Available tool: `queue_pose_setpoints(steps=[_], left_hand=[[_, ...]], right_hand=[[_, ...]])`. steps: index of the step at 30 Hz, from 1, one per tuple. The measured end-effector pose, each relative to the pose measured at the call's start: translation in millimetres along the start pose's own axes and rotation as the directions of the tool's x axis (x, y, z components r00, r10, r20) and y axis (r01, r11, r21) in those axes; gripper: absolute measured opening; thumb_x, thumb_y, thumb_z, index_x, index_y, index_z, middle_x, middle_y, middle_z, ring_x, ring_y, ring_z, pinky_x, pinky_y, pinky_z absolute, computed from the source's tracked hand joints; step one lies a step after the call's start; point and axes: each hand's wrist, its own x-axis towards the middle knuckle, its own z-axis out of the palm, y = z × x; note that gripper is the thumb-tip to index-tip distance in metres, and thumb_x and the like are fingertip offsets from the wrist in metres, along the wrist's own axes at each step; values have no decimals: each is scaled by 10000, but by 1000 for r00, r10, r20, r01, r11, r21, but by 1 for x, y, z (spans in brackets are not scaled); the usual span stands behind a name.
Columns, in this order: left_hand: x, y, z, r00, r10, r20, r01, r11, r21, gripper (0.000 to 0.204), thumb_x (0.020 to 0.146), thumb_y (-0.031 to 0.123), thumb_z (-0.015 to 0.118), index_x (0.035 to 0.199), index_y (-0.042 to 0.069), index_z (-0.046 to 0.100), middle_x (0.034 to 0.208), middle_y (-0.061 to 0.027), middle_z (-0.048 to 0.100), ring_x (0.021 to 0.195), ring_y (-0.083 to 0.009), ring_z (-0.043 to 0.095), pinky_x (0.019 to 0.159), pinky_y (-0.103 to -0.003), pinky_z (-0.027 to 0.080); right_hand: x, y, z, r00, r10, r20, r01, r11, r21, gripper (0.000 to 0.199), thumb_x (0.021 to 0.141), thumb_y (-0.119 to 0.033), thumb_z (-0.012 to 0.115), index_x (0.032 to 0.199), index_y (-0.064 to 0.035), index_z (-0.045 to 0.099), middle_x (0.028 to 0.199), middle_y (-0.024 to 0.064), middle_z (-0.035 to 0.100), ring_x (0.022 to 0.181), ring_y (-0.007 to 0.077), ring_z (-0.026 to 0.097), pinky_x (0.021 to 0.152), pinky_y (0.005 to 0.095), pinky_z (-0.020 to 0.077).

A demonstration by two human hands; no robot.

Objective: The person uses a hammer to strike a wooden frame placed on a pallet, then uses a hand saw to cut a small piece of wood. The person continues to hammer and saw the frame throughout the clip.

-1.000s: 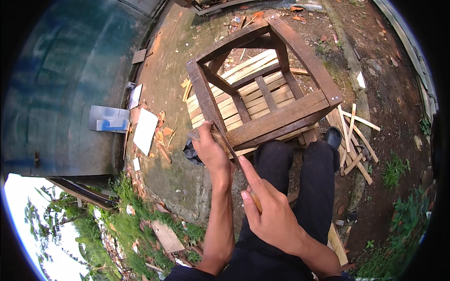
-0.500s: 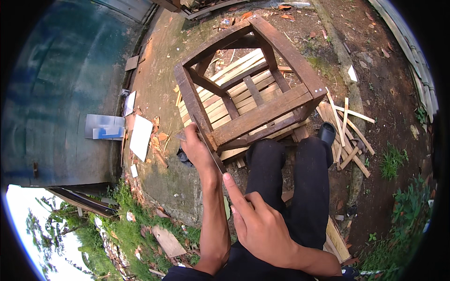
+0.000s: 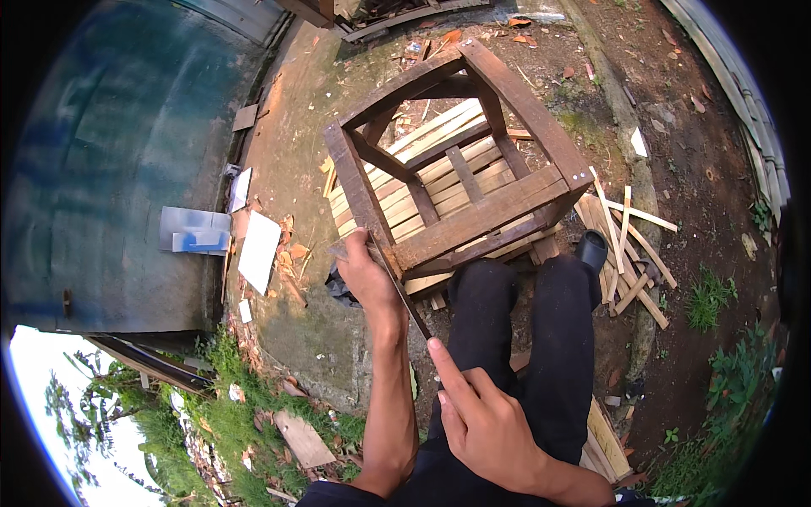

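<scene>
A brown wooden stool-like frame (image 3: 481,215) stands tilted before my knees, its open top facing up. My left hand (image 3: 369,283) is closed round a thin, dark, flat strip (image 3: 411,311), which runs beside the frame's near left corner toward me. A greyish part shows by the left fingertips. Whether the strip is a blade or another tool I cannot tell. My right hand (image 3: 481,414) has its index finger stretched out, its tip touching the strip's near end. The thumb stands apart and the other fingers are curled, with nothing visible in them.
Pale wooden slats (image 3: 405,198) lie under and behind the frame. A heap of thin offcuts (image 3: 629,262) is on the right. White panels (image 3: 258,252) and a bluish-grey sheet (image 3: 194,230) stand along the green wall (image 3: 127,169). Grass (image 3: 262,439) grows at lower left.
The strip's near end and my right hand have moved slightly toward me and to the right. The whole view has shifted a little; my left hand keeps its grip.
</scene>
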Motion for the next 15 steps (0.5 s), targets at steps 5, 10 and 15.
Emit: queue_pose_setpoints(steps=[5, 10, 15], left_hand=[[-4, 0, -5, 986, 101, 129, -135, 946, 295, 336, 958, 242, 493, 849, -49, 620, 866, -88, 608, 778, -156, 525, 748, -336, 419], [-2, -5, -2, 998, -4, 66, 9, 997, -70, 326, 973, 230, 460, 887, -41, 617, 790, -64, 618, 697, -149, 542, 639, -335, 430], [-1, -2, -4, 991, 118, 70, -135, 926, 352, 293, 953, 235, 504, 870, -28, 602, 808, -54, 606, 716, -151, 527, 683, -332, 427]], right_hand=[[2, -1, -1, 999, -31, -28, 30, 999, -45, 622, 923, -21, 580, 1511, -59, 384, 768, 128, 517, 576, 275, 577, 541, 376, 526], [9, -3, -3, 995, 81, 66, -83, 996, 24, 645, 919, -27, 585, 1522, -79, 362, 777, 131, 514, 578, 286, 575, 542, 380, 526], [19, -3, -2, 1000, -8, -25, 7, 999, -48, 650, 904, -14, 603, 1513, -69, 382, 790, 131, 528, 605, 277, 602, 586, 389, 552]])
